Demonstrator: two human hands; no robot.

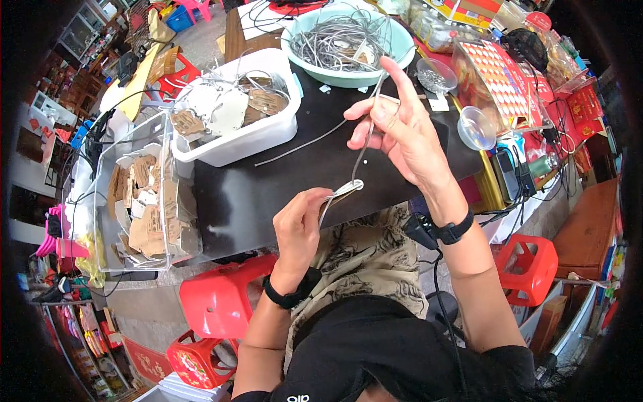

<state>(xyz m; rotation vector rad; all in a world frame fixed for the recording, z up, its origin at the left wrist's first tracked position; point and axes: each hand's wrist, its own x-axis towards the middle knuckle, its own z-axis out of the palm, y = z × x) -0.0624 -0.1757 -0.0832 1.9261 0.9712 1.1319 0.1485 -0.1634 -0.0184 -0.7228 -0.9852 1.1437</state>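
My left hand (299, 221) pinches a thin, flat white piece (349, 187) above the near edge of the black table. A rounded end with a hole sticks out past its fingertips. From that end a thin grey cable (363, 151) runs upward to my right hand (405, 127). Thumb and fingers of the right hand close on this cable, while the index finger points up and away. A loose grey cable length (301, 145) lies on the tabletop, its far end reaching toward the right fingers. How the cable joins the white piece is too small to tell.
On the black table (248, 201) stand a white tub (234, 151) of white and brown pieces and a pale teal basin (341, 78) of grey cables. Left is a clear box (132, 260) of brown cardboard pieces. Clear round containers (477, 128) sit right; red stools (211, 305) stand below.
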